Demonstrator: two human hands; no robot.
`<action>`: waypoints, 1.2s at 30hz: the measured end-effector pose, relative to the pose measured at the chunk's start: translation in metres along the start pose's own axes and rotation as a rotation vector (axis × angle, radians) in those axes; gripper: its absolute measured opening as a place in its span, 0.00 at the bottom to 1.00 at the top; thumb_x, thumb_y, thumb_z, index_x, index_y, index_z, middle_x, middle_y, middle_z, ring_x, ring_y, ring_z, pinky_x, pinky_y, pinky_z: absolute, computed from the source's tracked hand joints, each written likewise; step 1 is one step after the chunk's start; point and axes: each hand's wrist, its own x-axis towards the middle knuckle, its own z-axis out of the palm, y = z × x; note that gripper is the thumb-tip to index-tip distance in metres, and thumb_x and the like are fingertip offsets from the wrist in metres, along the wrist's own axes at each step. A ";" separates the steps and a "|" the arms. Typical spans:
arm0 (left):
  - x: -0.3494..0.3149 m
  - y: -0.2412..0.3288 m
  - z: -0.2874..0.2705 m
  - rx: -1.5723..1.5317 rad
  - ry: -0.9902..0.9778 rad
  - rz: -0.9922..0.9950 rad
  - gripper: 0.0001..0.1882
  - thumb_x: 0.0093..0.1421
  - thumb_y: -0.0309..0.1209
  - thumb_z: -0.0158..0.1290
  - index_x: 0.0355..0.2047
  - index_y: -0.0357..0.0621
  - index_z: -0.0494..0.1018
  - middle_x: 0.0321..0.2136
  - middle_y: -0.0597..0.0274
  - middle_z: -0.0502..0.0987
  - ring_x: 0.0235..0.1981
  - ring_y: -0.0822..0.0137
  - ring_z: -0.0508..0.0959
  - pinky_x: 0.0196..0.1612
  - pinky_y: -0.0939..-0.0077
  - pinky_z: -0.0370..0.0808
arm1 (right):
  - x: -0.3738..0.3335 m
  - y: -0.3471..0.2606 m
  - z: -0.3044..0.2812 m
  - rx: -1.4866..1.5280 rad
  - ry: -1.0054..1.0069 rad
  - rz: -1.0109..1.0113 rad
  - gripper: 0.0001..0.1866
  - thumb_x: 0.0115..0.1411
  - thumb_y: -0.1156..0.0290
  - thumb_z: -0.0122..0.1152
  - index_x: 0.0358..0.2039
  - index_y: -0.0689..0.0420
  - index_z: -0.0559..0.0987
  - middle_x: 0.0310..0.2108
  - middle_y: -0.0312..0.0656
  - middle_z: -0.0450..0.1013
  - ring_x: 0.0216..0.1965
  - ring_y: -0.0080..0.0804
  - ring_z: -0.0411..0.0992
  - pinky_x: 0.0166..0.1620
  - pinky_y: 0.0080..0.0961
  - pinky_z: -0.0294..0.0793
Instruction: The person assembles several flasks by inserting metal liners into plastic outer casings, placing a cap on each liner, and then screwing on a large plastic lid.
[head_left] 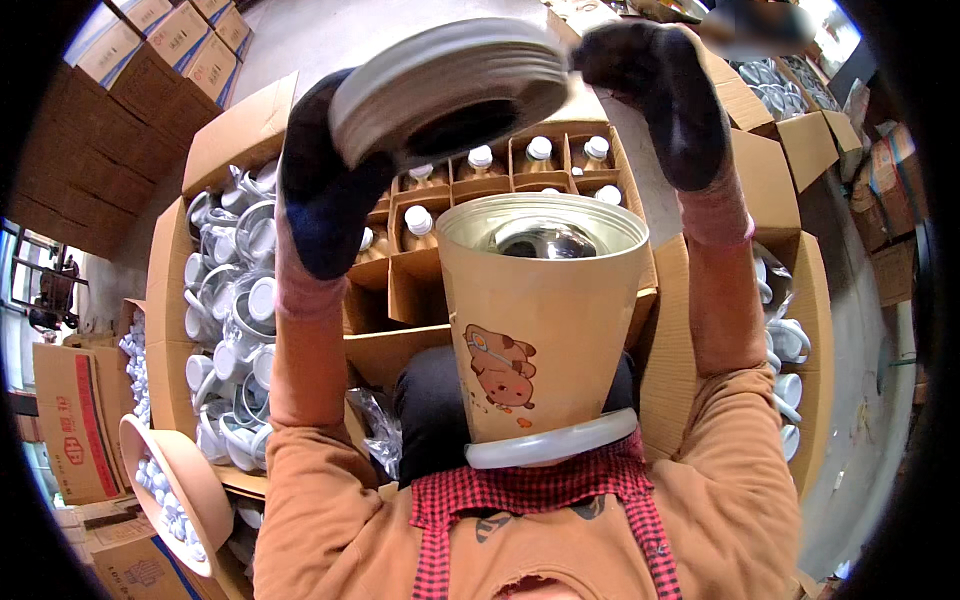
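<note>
My left hand (pixel 335 185), in a dark glove, grips a grey ring-shaped base part (pixel 455 85) with a dark round hole, held up and tilted. My right hand (pixel 665 85), also in a dark glove, is raised beside the part's right end. Its fingers bend toward the part but are smeared, so I cannot tell whether they touch it. Below, a cream tapered flask casing (pixel 560 340) stands between my legs, its cartoon bear print upside down. A shiny silver dome (pixel 545 240) shows in its open top. A pale ring (pixel 550 440) circles its lower end.
Ahead is a divided carton (pixel 400 335) of white-capped bottles (pixel 420 222). Grey handled parts (pixel 235 300) fill a box at left; more (pixel 785 345) lie in the right box. A tub (pixel 195 480) of small pale pieces sits lower left. Stacked cartons (pixel 130 130) stand far left.
</note>
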 end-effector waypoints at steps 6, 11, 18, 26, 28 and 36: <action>0.007 -0.010 0.025 -0.675 -0.422 0.022 0.26 0.57 0.42 0.50 0.49 0.34 0.66 0.49 0.49 0.70 0.51 0.54 0.69 0.57 0.61 0.62 | -0.038 -0.033 0.024 0.043 -0.076 0.199 0.27 0.54 0.51 0.56 0.40 0.65 0.77 0.36 0.43 0.74 0.39 0.27 0.71 0.45 0.23 0.69; 0.001 -0.026 0.042 -0.403 -0.392 0.049 0.33 0.62 0.55 0.36 0.33 0.34 0.76 0.35 0.47 0.77 0.46 0.44 0.71 0.54 0.50 0.63 | -0.053 -0.020 0.027 0.117 -0.194 0.147 0.23 0.52 0.60 0.60 0.40 0.68 0.77 0.40 0.49 0.75 0.43 0.36 0.72 0.51 0.28 0.66; -0.015 0.004 0.045 -0.323 -0.283 0.062 0.16 0.61 0.35 0.47 0.37 0.32 0.75 0.35 0.52 0.77 0.40 0.59 0.75 0.48 0.71 0.68 | -0.075 -0.023 0.038 0.413 -0.087 0.154 0.26 0.53 0.56 0.59 0.41 0.67 0.77 0.42 0.50 0.74 0.47 0.40 0.70 0.54 0.29 0.63; -0.029 0.014 0.051 -0.462 -0.129 -0.153 0.19 0.63 0.37 0.45 0.37 0.30 0.75 0.34 0.56 0.78 0.38 0.65 0.75 0.45 0.75 0.69 | -0.068 -0.042 0.038 0.267 -0.009 0.130 0.18 0.54 0.65 0.59 0.39 0.67 0.78 0.37 0.46 0.76 0.41 0.32 0.72 0.49 0.26 0.68; -0.019 -0.002 0.049 -0.543 -0.252 -0.029 0.19 0.63 0.36 0.44 0.37 0.30 0.75 0.35 0.55 0.78 0.38 0.65 0.75 0.46 0.75 0.69 | -0.067 -0.043 0.037 0.239 -0.008 0.126 0.17 0.52 0.67 0.60 0.38 0.67 0.78 0.38 0.47 0.76 0.42 0.34 0.73 0.51 0.28 0.67; -0.031 0.007 0.048 -0.384 -0.238 -0.017 0.16 0.61 0.33 0.46 0.36 0.30 0.75 0.35 0.52 0.77 0.40 0.60 0.75 0.48 0.71 0.68 | -0.075 -0.037 0.042 0.309 -0.044 0.142 0.19 0.53 0.62 0.59 0.37 0.66 0.78 0.37 0.49 0.75 0.43 0.41 0.72 0.50 0.34 0.67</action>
